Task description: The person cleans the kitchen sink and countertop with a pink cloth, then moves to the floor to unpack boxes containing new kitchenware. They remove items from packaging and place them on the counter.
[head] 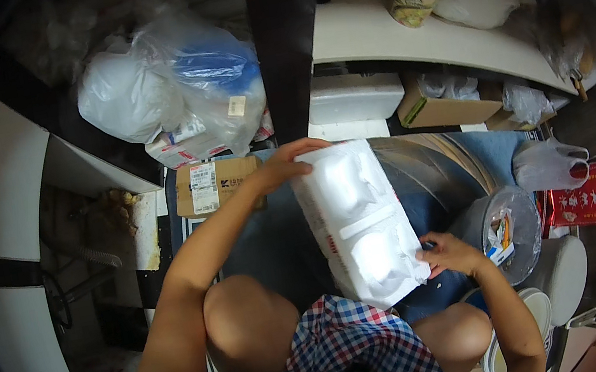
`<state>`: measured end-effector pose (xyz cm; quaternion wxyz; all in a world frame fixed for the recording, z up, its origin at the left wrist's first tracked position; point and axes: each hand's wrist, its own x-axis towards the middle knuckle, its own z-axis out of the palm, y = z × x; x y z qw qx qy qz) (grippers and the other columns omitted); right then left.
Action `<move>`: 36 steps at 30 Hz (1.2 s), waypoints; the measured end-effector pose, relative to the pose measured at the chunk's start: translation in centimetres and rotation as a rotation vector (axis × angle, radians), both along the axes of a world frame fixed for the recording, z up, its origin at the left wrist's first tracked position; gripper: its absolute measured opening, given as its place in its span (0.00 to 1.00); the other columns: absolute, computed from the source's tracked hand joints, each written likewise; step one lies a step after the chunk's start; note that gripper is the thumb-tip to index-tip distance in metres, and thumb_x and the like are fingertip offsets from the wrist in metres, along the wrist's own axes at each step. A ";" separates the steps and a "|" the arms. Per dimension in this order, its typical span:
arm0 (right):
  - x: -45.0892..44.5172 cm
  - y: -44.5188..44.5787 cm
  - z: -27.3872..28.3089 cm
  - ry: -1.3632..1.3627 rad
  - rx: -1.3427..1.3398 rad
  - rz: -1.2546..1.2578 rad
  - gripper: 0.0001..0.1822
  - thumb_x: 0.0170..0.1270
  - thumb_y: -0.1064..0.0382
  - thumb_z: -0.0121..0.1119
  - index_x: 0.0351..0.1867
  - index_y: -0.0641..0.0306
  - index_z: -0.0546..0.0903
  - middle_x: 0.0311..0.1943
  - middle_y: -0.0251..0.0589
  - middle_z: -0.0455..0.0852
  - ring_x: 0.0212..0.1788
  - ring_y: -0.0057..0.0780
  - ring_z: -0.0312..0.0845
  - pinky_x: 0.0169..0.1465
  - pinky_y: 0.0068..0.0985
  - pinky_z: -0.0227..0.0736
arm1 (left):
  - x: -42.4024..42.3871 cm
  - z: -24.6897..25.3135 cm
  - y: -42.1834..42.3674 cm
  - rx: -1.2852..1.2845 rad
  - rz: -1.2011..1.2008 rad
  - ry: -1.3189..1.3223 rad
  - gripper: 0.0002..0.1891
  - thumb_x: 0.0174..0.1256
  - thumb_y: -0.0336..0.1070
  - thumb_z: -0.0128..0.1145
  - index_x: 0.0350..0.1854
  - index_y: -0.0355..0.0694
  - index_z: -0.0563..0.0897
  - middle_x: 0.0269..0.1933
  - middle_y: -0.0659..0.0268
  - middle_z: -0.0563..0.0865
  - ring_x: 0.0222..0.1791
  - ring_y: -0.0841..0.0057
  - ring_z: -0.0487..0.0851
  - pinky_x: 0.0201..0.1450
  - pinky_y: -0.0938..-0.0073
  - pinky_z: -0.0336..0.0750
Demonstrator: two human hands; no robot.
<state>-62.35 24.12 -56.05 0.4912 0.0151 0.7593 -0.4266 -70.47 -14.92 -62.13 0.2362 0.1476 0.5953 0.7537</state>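
A white styrofoam box (360, 223) with two moulded hollows in its upper face is held between both hands, over a dark blue mat and just in front of my knees. My left hand (286, 167) grips its far left corner, with the thumb on the edge. At the near right corner, my right hand (451, 254) pinches the rim between thumb and fingers. Red print runs along the box's left side. Beside my left forearm lies a closed cardboard box (238, 166) bearing a label.
To the right stands a lined waste bin (527, 233) with wrappers inside, near a red printed bag (590, 199) and a white plastic bag (546, 165). Plastic-wrapped bundles (129, 96) lie at the far left. A shelf (350, 35) holds food cups, above an open cardboard box (451, 110).
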 end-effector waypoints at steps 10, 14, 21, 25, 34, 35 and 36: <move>-3.0 -4.3 5.8 0.691 0.387 0.627 0.25 0.59 0.51 0.60 0.49 0.72 0.78 0.41 0.59 0.83 0.44 0.54 0.80 0.48 0.37 0.75 | 0.9 4.4 -0.3 -0.610 0.255 0.712 0.22 0.57 0.33 0.60 0.56 0.37 0.75 0.54 0.55 0.79 0.54 0.63 0.78 0.58 0.69 0.71; -10.2 -13.2 11.5 1.311 -0.031 0.196 0.11 0.57 0.71 0.58 0.42 0.72 0.78 0.35 0.54 0.81 0.37 0.51 0.79 0.41 0.34 0.73 | -1.5 14.4 -6.5 -0.486 0.786 0.957 0.06 0.62 0.33 0.55 0.34 0.37 0.82 0.36 0.62 0.86 0.37 0.71 0.84 0.44 0.74 0.76; -20.1 -26.1 10.1 1.906 -0.302 -0.022 0.10 0.57 0.76 0.51 0.42 0.69 0.70 0.45 0.56 0.70 0.49 0.51 0.68 0.54 0.37 0.65 | -22.5 14.8 -15.9 -1.499 0.680 0.780 0.14 0.58 0.33 0.51 0.45 0.36 0.81 0.50 0.50 0.81 0.52 0.51 0.78 0.54 0.60 0.73; -21.1 -27.6 7.0 1.838 -0.426 -0.184 0.16 0.54 0.74 0.53 0.45 0.65 0.65 0.52 0.58 0.63 0.52 0.53 0.64 0.58 0.39 0.62 | -29.0 11.8 -16.7 -1.793 0.350 0.661 0.17 0.62 0.40 0.52 0.50 0.39 0.81 0.53 0.55 0.81 0.55 0.56 0.77 0.57 0.54 0.72; -22.9 -27.8 3.1 1.716 -0.427 -0.145 0.14 0.45 0.77 0.60 0.33 0.57 0.74 0.62 0.54 0.55 0.58 0.57 0.64 0.54 0.37 0.71 | -37.0 2.2 -15.7 -1.944 0.123 0.663 0.19 0.62 0.38 0.51 0.55 0.38 0.76 0.56 0.51 0.76 0.59 0.53 0.71 0.60 0.54 0.66; -22.3 -28.9 4.1 1.690 -0.504 -0.107 0.14 0.45 0.76 0.61 0.34 0.56 0.74 0.62 0.53 0.56 0.58 0.56 0.65 0.55 0.36 0.70 | -35.6 3.2 -19.4 -2.007 0.167 0.624 0.19 0.62 0.38 0.51 0.55 0.38 0.75 0.57 0.50 0.75 0.59 0.53 0.70 0.61 0.54 0.66; -22.6 -27.8 3.6 1.666 -0.459 -0.098 0.15 0.45 0.75 0.61 0.35 0.55 0.75 0.62 0.52 0.56 0.59 0.56 0.63 0.56 0.36 0.69 | -36.7 2.1 -17.1 -1.972 0.152 0.660 0.20 0.62 0.38 0.51 0.56 0.38 0.75 0.57 0.50 0.75 0.60 0.52 0.70 0.61 0.54 0.65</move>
